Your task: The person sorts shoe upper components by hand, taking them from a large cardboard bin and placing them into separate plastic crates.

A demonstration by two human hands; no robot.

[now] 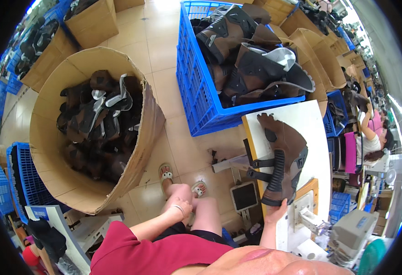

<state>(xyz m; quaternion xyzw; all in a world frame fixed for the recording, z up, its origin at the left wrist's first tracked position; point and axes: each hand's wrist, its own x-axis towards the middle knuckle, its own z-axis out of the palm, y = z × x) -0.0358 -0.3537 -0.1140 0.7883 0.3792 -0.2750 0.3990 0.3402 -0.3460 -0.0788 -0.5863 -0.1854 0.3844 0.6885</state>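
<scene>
A brown and black boot upper (286,160) lies on the white worktable (318,137) to my right, its two black straps pointing left and its scalloped end farthest from me. At the near end of this boot upper, my right hand (276,211) grips the edge, the fingers partly hidden. My left hand (182,207), with a bracelet at the wrist, rests on my bare leg near the knee and holds nothing that I can see. Its fingers look loosely spread.
A large round cardboard bin (148,137) of boot uppers stands at left; a blue plastic crate (196,101) heaped with more is ahead. A sewing machine (352,233) stands at the table's near right. Another person (375,133) works at far right.
</scene>
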